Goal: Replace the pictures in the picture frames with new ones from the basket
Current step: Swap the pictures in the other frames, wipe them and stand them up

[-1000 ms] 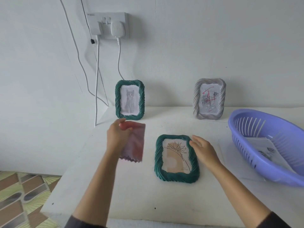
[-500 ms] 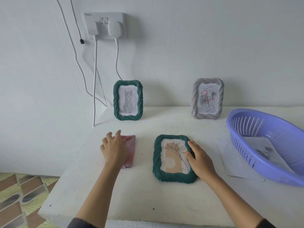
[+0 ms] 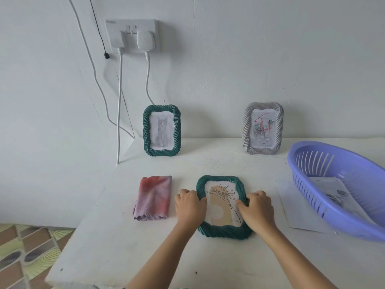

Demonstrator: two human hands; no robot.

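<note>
The green frame (image 3: pixel 224 233) with the flower print lies flat on the white table (image 3: pixel 116 247). The left hand (image 3: pixel 190 207) grips its left edge and the right hand (image 3: pixel 257 210) its right edge, fingers curled over the twisted border. Left of this frame lies a folded pink cloth (image 3: pixel 154 198). To its right is the purple basket (image 3: pixel 306 190), with paper pictures (image 3: pixel 333 188) inside. Behind it stand two upright frames: a cat frame (image 3: pixel 161 152) and a grey frame (image 3: pixel 263 150).

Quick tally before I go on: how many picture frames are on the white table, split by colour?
Green rope-twist picture frames: 2 (standing cat frame, flat flower frame)
Grey rope-twist picture frame: 1
Total: 3
</note>
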